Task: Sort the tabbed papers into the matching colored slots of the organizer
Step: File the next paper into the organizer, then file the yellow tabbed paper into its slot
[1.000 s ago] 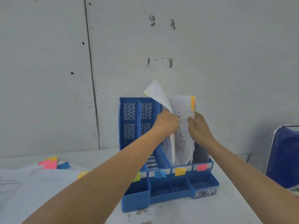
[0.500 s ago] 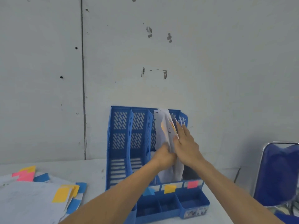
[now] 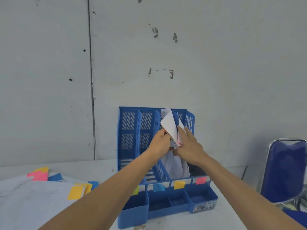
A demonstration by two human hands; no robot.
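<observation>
A blue plastic organizer (image 3: pixel 127 130) stands against the wall, with several upright slots. Its front rail carries a green label (image 3: pixel 136 190), a blue label (image 3: pixel 158 187), a yellow label (image 3: pixel 179 185) and a pink label (image 3: pixel 200 180). White papers (image 3: pixel 170 127) stand in the slot behind the yellow label. My left hand (image 3: pixel 160 141) pinches them from the left. My right hand (image 3: pixel 188 145) lies flat against their right side, fingers extended. A pink tab edge shows between the two hands.
Loose white sheets (image 3: pixel 33 200) with pink, yellow and blue tabs lie on the table at the left. A blue chair (image 3: pixel 285 170) stands at the right edge. The grey wall is directly behind the organizer.
The papers have gone down into the slot, from high above the organizer to mostly inside it. Both hands followed them down, and my right hand flattened against the sheets.
</observation>
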